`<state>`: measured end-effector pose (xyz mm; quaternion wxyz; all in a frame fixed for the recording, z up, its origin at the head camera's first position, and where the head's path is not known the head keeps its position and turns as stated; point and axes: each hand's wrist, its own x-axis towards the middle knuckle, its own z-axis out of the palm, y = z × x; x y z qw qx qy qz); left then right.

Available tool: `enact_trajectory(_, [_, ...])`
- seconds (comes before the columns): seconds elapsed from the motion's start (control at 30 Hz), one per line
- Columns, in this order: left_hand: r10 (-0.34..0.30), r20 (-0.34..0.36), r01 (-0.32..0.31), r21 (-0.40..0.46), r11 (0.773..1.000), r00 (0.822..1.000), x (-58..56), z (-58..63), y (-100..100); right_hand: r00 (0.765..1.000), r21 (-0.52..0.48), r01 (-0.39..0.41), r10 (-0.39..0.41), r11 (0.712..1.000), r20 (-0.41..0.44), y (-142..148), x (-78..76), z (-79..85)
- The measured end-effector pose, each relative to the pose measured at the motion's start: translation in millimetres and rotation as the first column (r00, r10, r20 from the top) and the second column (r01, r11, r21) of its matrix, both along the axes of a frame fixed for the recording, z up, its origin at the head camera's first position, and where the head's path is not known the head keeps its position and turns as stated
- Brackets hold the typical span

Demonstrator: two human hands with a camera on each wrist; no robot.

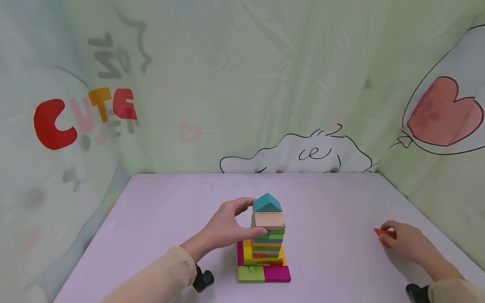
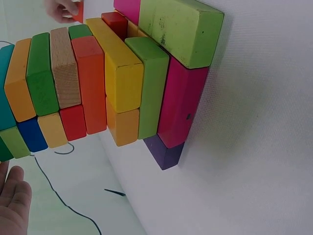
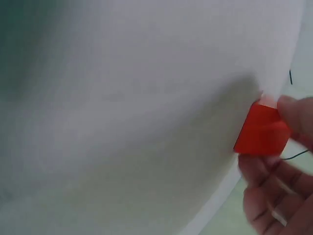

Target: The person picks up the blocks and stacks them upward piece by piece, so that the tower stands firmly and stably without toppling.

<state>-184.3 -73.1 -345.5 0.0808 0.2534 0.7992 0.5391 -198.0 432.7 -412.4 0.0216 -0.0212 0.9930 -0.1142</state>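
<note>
A tower of stacked wooden blocks [image 1: 270, 220] stands upright on the table, topped by a teal triangular roof block [image 1: 267, 203]. At its left side is my left hand [image 1: 226, 225], thumb across the front near the green layers, index finger close to the roof block. The left wrist view shows the fingers [image 2: 14, 200] rather straight beside the tower's upper layers; firm contact is not clear. Far to the right, my right hand [image 1: 406, 242] pinches a red triangular block [image 3: 263, 129] between thumb and fingers, above the table surface.
The tower's wide base has lime [image 1: 251, 274] and magenta blocks [image 1: 277, 274] at the front. A pale table [image 1: 182, 202] spreads around it. Printed green curtains [image 1: 212, 84] enclose the back and both sides.
</note>
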Motion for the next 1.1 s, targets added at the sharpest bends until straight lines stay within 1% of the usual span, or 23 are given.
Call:
enact_trajectory(0.03, [-0.001, -0.001, 0.001, 0.001, 1.0, 1.0, 0.0, 0.0, 0.0, 1.0, -0.019, -0.017, 0.017, 1.0, 0.002, -4.9, 0.2, 0.7])
enact_trajectory(0.2, [0.001, -0.002, -0.001, 0.0, 1.0, 1.0, 0.2, 0.7, -0.3, 0.992, -0.105, -0.121, 0.117, 0.987, -0.045, -25.8, 4.4, 4.7])
enact_trajectory(0.27, [0.003, -0.003, -0.003, -0.001, 1.0, 1.0, 0.0, 0.9, -0.4, 0.99, -0.126, -0.139, 0.134, 0.982, -0.046, -30.2, 6.0, 6.3])
enact_trajectory(0.33, [0.002, -0.005, -0.002, -0.003, 1.0, 1.0, -0.4, 0.9, -0.2, 0.99, -0.139, -0.14, 0.134, 0.98, -0.047, -31.7, 7.0, 6.9])
enact_trajectory(0.47, [0.002, -0.007, -0.002, -0.008, 1.0, 1.0, -0.7, 0.3, 0.4, 0.994, -0.136, -0.102, 0.097, 0.985, -0.047, -29.8, 7.2, 5.2])
enact_trajectory(0.57, [0.001, -0.005, -0.001, -0.007, 1.0, 1.0, -0.5, -0.6, 0.4, 0.998, -0.141, -0.059, 0.058, 0.988, -0.013, -28.4, 6.1, 4.0])
enact_trajectory(0.63, [0.001, -0.003, -0.001, -0.009, 1.0, 1.0, -0.3, -1.1, 0.7, 0.999, -0.15, -0.044, 0.045, 0.988, 0.002, -30.1, 7.3, 4.6])
enact_trajectory(0.73, [-0.002, -0.007, 0.002, -0.01, 1.0, 1.0, -0.1, -1.5, 1.3, 0.998, -0.163, -0.053, 0.047, 0.985, -0.043, -41.2, 12.7, 11.8])
enact_trajectory(0.8, [-0.001, -0.008, 0.001, -0.01, 1.0, 1.0, 0.0, -1.3, 1.4, 0.989, -0.184, -0.1, 0.078, 0.978, -0.123, -56.7, 18.1, 22.3])
enact_trajectory(0.87, [-0.001, -0.009, 0.001, -0.01, 1.0, 1.0, 0.0, -1.0, 1.3, 0.965, -0.212, -0.178, 0.128, 0.961, -0.231, -78.0, 24.4, 37.9])
enact_trajectory(0.9, [0.0, -0.006, 0.0, -0.008, 1.0, 1.0, 0.2, -0.8, 1.2, 0.945, -0.223, -0.227, 0.159, 0.948, -0.287, -90.3, 28.0, 46.8])
enact_trajectory(0.97, [0.0, -0.007, 0.0, -0.005, 1.0, 1.0, 0.5, -0.7, 1.0, 0.892, -0.228, -0.332, 0.226, 0.916, -0.392, -116.6, 35.8, 65.8])
enact_trajectory(1.0, [-0.001, -0.009, 0.001, -0.004, 1.0, 1.0, 0.6, -0.9, 0.9, 0.867, -0.218, -0.37, 0.252, 0.903, -0.43, -130.1, 40.0, 75.9])
enact_trajectory(1.03, [-0.003, -0.009, 0.003, -0.001, 1.0, 1.0, 0.6, -1.2, 0.7, 0.84, -0.202, -0.406, 0.277, 0.891, -0.466, -143.2, 43.8, 85.1])
enact_trajectory(1.1, [-0.003, -0.01, 0.003, 0.004, 1.0, 1.0, 0.7, -2.2, 0.6, 0.8, -0.162, -0.451, 0.317, 0.878, -0.509, -167.7, 51.2, 101.2])
